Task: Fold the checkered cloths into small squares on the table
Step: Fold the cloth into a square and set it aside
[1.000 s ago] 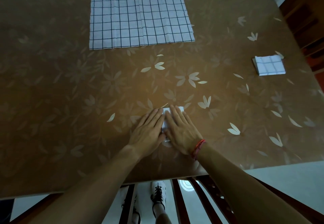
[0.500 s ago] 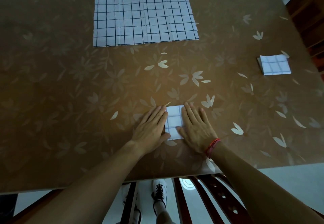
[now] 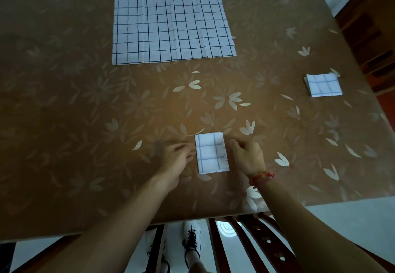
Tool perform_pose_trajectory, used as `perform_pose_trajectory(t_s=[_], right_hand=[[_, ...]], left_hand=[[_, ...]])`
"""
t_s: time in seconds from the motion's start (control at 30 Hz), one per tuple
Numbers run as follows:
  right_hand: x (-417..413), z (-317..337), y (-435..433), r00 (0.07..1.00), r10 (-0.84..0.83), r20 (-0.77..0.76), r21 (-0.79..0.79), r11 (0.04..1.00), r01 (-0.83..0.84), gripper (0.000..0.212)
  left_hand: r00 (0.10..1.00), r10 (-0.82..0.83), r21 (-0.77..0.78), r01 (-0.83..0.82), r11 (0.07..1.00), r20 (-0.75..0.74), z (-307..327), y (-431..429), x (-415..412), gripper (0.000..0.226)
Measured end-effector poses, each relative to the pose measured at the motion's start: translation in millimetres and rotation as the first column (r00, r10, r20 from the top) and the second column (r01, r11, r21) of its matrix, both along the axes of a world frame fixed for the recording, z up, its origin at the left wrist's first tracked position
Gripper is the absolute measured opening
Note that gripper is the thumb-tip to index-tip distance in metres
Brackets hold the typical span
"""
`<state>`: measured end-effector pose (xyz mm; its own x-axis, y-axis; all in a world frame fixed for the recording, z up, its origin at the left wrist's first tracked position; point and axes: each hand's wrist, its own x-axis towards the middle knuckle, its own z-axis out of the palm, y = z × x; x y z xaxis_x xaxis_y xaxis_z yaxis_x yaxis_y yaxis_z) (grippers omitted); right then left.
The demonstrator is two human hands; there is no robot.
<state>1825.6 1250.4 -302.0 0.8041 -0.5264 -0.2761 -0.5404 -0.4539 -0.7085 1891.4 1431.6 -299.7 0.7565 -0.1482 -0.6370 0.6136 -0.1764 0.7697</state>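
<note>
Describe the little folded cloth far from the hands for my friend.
Find the flowered table, then its right edge. The little folded cloth lies there alone, smaller than the spread cloths at the back; the other folded one sits between the left hand and right hand.

We are seeing a brown table (image 3: 64, 106) printed with pale flowers. On the table's far edge the large cloth (image 3: 171, 28) is showing white with dark checks; our wrist band (image 3: 262, 176) is showing red.

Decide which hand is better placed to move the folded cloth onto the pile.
Right hand, probably: it sits beside the cloth on its right edge, and the pile lies to that side; the left hand is farther.
</note>
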Motion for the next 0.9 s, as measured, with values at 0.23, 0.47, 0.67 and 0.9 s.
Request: perform_pose_trajectory(t_s=[0.23, 0.47, 0.67, 0.9], right_hand=[[-3, -6, 5, 0.987, -0.114, -0.110, 0.224, 0.965, 0.136, 0.042], [-2, -3, 6, 0.984, -0.126, -0.129, 0.240, 0.958, 0.155, 0.045], [-5, -1, 9, 0.984, -0.128, -0.122, 0.236, 0.959, 0.154, 0.040], [-6, -1, 10, 0.981, -0.147, -0.129, 0.273, 0.946, 0.177, 0.047]], left_hand=[[0.985, 0.018, -0.057, -0.028, 0.998, -0.169, -5, -1, -5, 0.011], [0.987, 0.011, -0.084, -0.024, 0.996, -0.158, -4, 1, -7, 0.010], [0.985, 0.015, -0.069, -0.027, 0.997, -0.169, -5, 0, -5, 0.010], [0.985, 0.004, -0.063, -0.015, 0.998, -0.170, -5, 1, -5, 0.010]])
